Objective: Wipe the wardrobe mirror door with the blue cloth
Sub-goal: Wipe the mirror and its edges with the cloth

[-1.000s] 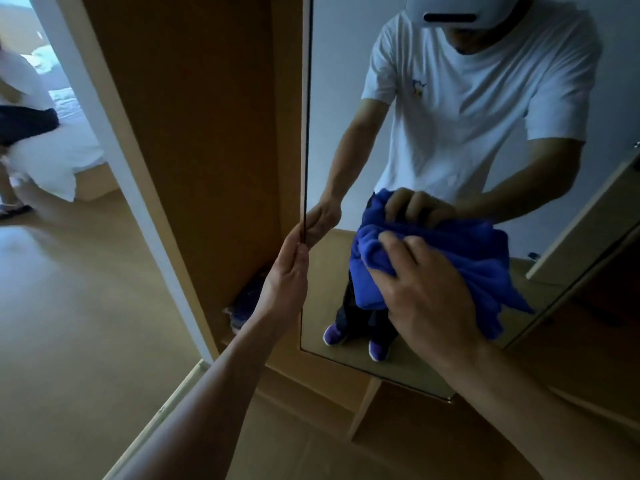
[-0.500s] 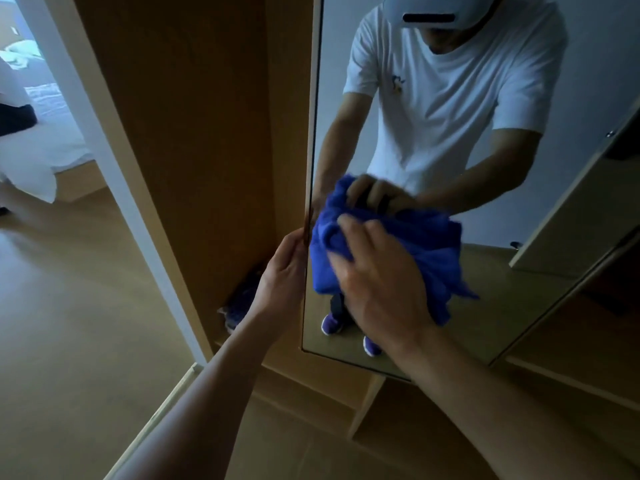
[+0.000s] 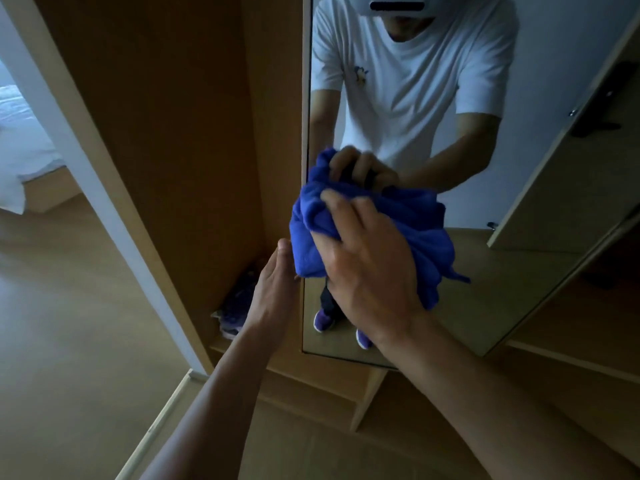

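Note:
The wardrobe mirror door (image 3: 485, 289) stands open in front of me, its glass showing my reflection. A bunched blue cloth (image 3: 415, 223) is pressed against the glass near the door's left edge. My right hand (image 3: 367, 271) lies flat on the cloth, fingers spread and gripping its folds. My left hand (image 3: 277, 282) holds the mirror door's left edge just below and left of the cloth, thumb up along the edge.
The wooden wardrobe interior (image 3: 173, 133) lies left of the mirror, with a dark purple item (image 3: 235, 313) on its bottom shelf. A white door frame (image 3: 86, 140) and a bed (image 3: 20, 157) are at far left. Wooden floor (image 3: 69, 341) extends below.
My right hand has swept the blue cloth leftward and slightly up across the glass to the door's left edge. My left hand has stayed on the door edge.

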`<state>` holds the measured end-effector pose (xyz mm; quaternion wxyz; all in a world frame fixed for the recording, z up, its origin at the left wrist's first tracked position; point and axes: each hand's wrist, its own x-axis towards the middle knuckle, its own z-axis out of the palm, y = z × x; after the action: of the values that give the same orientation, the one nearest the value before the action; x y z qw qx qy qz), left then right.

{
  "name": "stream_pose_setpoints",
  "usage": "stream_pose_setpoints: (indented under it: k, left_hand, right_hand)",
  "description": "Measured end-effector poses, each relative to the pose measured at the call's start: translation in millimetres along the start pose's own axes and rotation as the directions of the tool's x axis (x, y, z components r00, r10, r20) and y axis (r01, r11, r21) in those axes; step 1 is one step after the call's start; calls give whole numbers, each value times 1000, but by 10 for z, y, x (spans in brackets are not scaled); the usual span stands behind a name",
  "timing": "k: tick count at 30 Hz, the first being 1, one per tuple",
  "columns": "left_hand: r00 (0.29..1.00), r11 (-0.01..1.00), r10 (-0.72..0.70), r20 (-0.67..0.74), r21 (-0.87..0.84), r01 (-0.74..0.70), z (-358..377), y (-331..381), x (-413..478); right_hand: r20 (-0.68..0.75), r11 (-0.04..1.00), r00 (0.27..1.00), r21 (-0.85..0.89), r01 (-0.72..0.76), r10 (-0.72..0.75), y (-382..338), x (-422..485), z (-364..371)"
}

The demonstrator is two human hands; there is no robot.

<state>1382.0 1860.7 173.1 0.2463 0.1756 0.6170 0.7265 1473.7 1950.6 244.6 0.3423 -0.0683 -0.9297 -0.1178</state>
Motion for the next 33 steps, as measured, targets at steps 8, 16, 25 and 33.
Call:
stream_pose_setpoints:
  k: [8,16,25,33]
  left_hand:
    - [999,999,-6,-48,-50,4,67,39,-61]
    - [996,996,77,-53,50,-74,80,-41,-99]
    - [988,987,106,-108,135,-91,99,-77,-24]
    - [976,930,184,-113,341,-136,39,-151,-13]
  right_hand:
    - [303,999,952,-12,53,-46,-69,-435,268]
    - [44,998,997,-9,-66,66,158,-140,-220]
    - [285,999,958,6,33,-34,27,-600,259]
    - [6,995,996,27,-92,92,448,-278,-334]
